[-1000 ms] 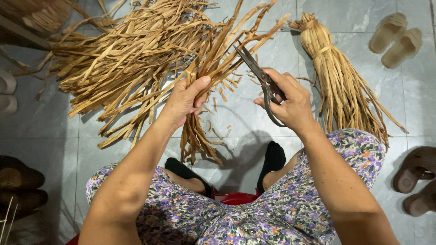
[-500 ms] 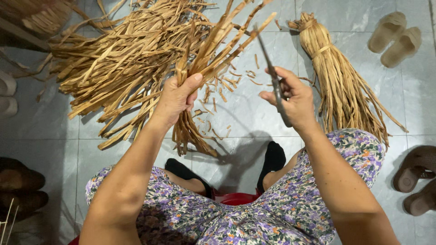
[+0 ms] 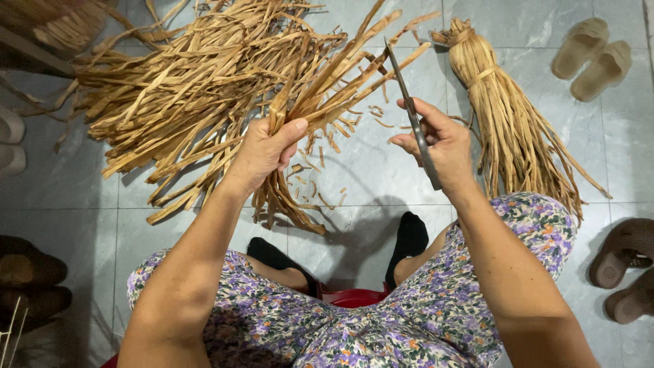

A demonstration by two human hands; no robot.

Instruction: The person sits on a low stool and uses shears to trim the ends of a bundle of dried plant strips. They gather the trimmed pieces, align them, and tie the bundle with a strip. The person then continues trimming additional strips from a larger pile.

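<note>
My left hand [image 3: 267,148] grips a bunch of dried tan leaf strips [image 3: 340,78] by its middle; the strips fan up and right, and the lower ends hang below my fist. My right hand [image 3: 439,143] holds dark scissors [image 3: 411,112], blades pointing up and closed together just right of the bunch's upper ends. Small cut bits [image 3: 320,163] lie scattered on the grey tile floor between my hands.
A big loose pile of dried strips [image 3: 184,88] covers the floor at upper left. A tied bundle [image 3: 507,123] lies at right. Beige slippers [image 3: 589,58] are at top right, brown sandals [image 3: 627,266] at lower right, dark shoes [image 3: 30,279] at left. My flowered-trousered legs and black-socked feet are below.
The scissors have come away from the bunch and swung upright to its right. My left hand has lifted the bunch and tilted its ends to the right. More cut bits lie on the floor.
</note>
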